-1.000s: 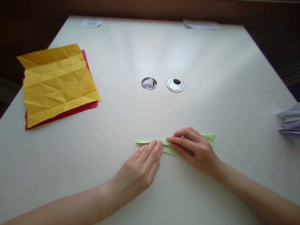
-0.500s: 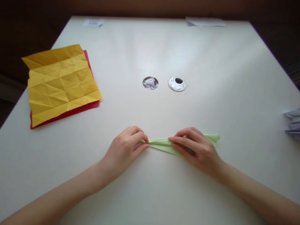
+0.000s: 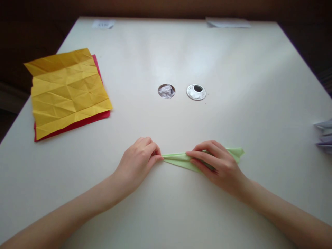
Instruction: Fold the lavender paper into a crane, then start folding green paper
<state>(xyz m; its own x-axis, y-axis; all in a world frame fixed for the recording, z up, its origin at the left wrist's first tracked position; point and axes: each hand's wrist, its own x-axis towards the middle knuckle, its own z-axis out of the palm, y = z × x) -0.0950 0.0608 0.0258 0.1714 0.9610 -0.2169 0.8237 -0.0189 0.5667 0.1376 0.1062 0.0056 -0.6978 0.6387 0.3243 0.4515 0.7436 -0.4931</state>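
A light green sheet of paper [image 3: 178,158], folded into a long narrow shape, lies on the white table near its front. My left hand [image 3: 141,157] pinches the paper's thin left end between thumb and fingers. Over the wider right part rests my right hand [image 3: 220,162], its thumb and fingertips pressing on the folded layers. The paper's right end sticks out beyond that hand. Part of the paper is hidden under the right fingers.
Creased yellow paper [image 3: 70,93] lies over red paper [image 3: 100,116] at the left. Crumpled paper fills one table hole [image 3: 166,91]; a metal-rimmed hole [image 3: 196,92] is beside it. Folded greyish paper [image 3: 325,136] sits at the right edge. White papers [image 3: 228,22] lie at the back.
My left hand has shifted slightly left along the green paper, and its fingers have closed into a tighter pinch at the tip. My right hand has stayed in place.
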